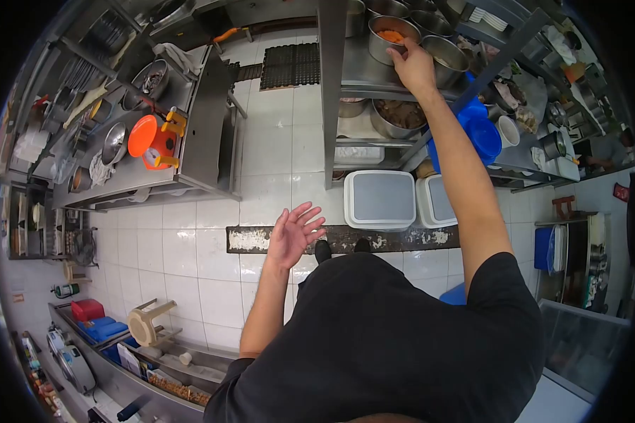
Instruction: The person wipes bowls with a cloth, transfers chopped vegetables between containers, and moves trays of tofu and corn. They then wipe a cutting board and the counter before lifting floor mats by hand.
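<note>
Your right hand [414, 67] is stretched out to the upper shelf, with its thumb and fingers bent at the near right rim of a metal pot [382, 54]; you have them close together there, but I cannot tell whether they pinch the rim, the food, or neither. The orange food [389, 34] lies inside that pot, just beyond your fingertips and slightly left of them. Just to the right of the same hand stands a second metal pot [450, 75], partly covered by it, and more metal pots crowd the shelf behind. On the shelf beneath your right hand, a wide pot of brown food [398, 113] sits near your wrist. Farther below that grip, two white bins with grey lids [381, 198] stand side by side on the floor, and to the right of your forearm there are blue containers [482, 137]. Your left hand [295, 236] is well apart from the right, lower and to its left, held in the air with the palm turned up and the fingers spread. Well off to the left of that hand, an orange device with yellow handles [156, 143] stands on a steel table [208, 116].
</note>
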Motion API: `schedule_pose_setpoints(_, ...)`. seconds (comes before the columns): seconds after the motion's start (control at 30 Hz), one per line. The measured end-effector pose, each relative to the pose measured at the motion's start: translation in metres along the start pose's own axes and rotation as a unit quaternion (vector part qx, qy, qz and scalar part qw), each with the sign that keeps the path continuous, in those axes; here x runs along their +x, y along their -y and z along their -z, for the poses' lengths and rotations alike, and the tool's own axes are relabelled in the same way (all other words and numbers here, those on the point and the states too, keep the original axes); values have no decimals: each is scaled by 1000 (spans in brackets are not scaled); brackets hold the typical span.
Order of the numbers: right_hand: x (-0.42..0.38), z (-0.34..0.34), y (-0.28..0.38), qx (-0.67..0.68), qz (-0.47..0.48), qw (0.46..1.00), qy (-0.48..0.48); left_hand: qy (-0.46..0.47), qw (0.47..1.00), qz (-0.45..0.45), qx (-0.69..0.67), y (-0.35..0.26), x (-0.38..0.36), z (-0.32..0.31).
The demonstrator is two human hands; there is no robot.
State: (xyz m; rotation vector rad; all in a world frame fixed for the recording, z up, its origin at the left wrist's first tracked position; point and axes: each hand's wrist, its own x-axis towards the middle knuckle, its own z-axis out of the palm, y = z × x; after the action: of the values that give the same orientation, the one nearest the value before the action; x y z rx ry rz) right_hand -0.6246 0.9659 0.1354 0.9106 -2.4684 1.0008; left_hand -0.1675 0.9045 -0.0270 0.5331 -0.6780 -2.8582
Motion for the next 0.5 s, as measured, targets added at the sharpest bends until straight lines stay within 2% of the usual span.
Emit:
schedule_pose_setpoints(0.23, -1, 2, 0, 7, 7, 1000, 28, -65, 997, 19, 31, 9, 4, 29)
schedule_pose_setpoints(0.37, 0, 2, -2, -62, -16, 998, 18, -148, 982, 38, 108, 32, 2, 58)
schedule_pose_setpoints(0.43, -11, 9, 8, -30, -3, 1000, -5, -205, 969, 43, 129, 51, -6, 89)
schedule_pose_setpoints(0.5, -24, 11, 15, 49, 63, 993, -88, -261, 956, 58, 122, 69, -16, 114)
